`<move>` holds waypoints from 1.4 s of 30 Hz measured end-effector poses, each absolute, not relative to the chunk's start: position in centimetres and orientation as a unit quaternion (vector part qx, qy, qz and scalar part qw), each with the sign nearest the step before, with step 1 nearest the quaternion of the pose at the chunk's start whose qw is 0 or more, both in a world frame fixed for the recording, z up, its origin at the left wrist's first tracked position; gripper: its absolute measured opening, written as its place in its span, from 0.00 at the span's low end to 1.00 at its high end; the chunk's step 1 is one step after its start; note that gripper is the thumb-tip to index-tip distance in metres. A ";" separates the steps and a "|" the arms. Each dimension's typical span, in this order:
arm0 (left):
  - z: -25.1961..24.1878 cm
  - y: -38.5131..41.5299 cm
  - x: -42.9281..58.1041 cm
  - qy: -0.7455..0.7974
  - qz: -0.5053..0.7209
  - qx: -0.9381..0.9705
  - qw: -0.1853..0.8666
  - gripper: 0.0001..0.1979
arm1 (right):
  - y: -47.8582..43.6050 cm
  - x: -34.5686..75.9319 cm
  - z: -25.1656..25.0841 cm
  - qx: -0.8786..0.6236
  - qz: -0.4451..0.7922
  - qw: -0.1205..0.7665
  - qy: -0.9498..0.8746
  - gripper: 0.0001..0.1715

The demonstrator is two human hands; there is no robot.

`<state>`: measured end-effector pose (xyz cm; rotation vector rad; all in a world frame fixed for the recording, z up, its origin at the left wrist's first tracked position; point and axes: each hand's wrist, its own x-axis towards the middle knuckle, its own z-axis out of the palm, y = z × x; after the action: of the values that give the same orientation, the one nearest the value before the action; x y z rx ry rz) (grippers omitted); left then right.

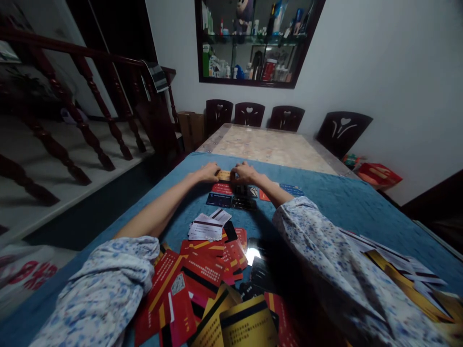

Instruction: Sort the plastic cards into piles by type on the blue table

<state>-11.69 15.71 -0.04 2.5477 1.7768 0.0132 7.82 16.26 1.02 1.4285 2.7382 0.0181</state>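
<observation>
My left hand (209, 172) and my right hand (244, 173) reach far forward over a blue cloth (336, 202). Together they pinch a gold card (224, 175) at its two ends, fingers curled. Just below the hands lie a red card (222, 188), a dark blue card (218, 200) and a black card (243, 204) in rows. Another blue card (291, 189) lies to the right. Near my body sits a loose heap of red cards (202, 270), gold cards (242, 325) and white cards (206, 227).
The cloth covers the near end of a marble-topped table (267, 144). Dark chairs (249, 114) stand at its far end and right side. A wooden stair railing (83, 86) runs at left. A wall cabinet (253, 43) holds bottles. More gold and white cards (405, 274) lie at right.
</observation>
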 end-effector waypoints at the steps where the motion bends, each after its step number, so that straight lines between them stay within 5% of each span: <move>1: -0.2 16.1 -11.7 0.570 0.005 0.822 0.019 0.16 | 16.5 7.8 0.8 0.464 0.006 0.030 0.885 0.21; 32: -1.2 18.9 -11.6 0.581 -0.037 0.810 0.074 0.17 | 18.3 7.0 -0.7 0.492 0.011 0.063 0.868 0.27; 42: -1.6 16.8 -13.4 0.600 0.061 0.796 0.041 0.25 | 17.2 8.0 0.2 0.467 0.040 0.045 0.882 0.26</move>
<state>-13.36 16.81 -1.59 2.4393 1.8389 0.1875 7.99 17.21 0.20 1.4267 2.6949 0.1209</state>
